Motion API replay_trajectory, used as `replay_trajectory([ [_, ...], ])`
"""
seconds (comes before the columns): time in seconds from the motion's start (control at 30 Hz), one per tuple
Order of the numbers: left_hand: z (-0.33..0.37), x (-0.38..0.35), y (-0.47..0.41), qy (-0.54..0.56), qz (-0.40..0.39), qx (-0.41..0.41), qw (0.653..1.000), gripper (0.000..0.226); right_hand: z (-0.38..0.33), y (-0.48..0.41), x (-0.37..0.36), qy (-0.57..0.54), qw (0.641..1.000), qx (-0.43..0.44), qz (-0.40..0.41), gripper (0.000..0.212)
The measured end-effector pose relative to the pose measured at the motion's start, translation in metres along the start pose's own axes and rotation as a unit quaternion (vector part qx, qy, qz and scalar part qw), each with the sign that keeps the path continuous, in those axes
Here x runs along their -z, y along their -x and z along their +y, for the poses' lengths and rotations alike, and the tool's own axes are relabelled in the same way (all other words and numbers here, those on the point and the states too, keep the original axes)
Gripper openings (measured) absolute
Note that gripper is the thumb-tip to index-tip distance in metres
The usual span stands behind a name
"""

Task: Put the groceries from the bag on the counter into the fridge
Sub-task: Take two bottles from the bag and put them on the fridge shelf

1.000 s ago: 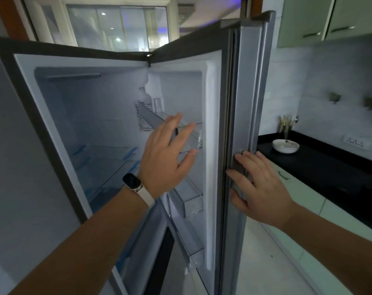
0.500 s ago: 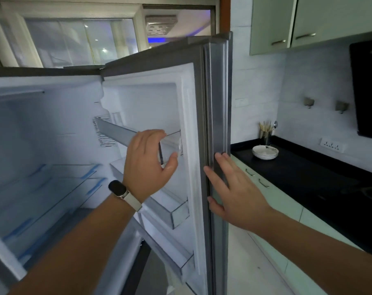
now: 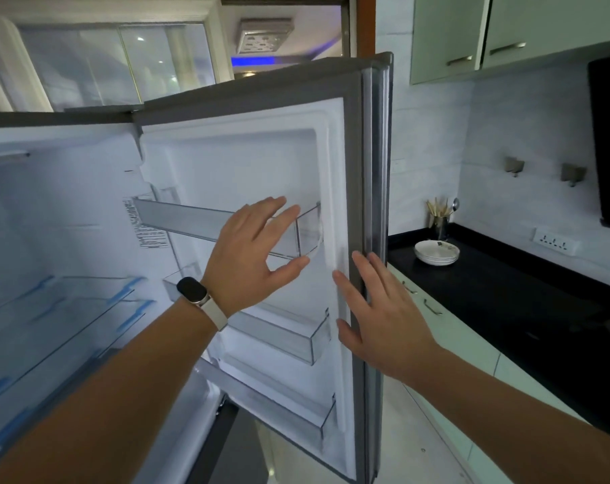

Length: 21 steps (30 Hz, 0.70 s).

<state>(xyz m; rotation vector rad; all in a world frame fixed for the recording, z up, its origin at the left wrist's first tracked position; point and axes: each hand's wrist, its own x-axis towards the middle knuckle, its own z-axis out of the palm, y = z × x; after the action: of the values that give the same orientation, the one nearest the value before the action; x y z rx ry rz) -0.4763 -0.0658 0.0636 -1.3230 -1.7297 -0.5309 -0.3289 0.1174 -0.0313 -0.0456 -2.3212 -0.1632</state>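
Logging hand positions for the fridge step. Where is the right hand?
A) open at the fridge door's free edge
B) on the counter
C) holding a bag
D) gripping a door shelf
A: the right hand, fingers straight, is at the free edge of the fridge door, holding nothing.

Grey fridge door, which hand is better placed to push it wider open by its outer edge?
Right, likely. The right hand is open with its fingers at the grey fridge door's outer edge. The left hand, open, hovers before the clear plastic top door shelf, farther from that edge.
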Motion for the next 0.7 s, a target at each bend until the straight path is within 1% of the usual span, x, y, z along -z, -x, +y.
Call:
replay_trajectory([
  [0.13,-0.016,-0.022,-0.008,0.011,0.008,-0.008,1.0,0.065,0.01,0.0,-0.021,-0.005,1.0,0.007,-0.016,0.06],
  [0.3,-0.02,-0.059,-0.024,-0.001,0.06,-0.032,0.998,0.062,0.037,-0.011,-0.043,0.043,0.998,-0.014,-0.046,0.061],
  [0.43,-0.019,-0.088,-0.043,-0.025,0.09,-0.046,0.995,0.059,0.064,-0.021,-0.059,0.047,0.997,-0.005,-0.06,0.061],
  [0.6,-0.027,-0.119,-0.069,-0.054,0.092,-0.09,0.99,0.055,0.095,-0.039,-0.081,0.054,0.993,-0.029,-0.096,0.064],
  [0.7,-0.041,-0.138,-0.079,-0.063,0.087,-0.124,0.986,0.051,0.103,-0.047,-0.097,0.035,0.992,-0.049,-0.11,0.065],
])
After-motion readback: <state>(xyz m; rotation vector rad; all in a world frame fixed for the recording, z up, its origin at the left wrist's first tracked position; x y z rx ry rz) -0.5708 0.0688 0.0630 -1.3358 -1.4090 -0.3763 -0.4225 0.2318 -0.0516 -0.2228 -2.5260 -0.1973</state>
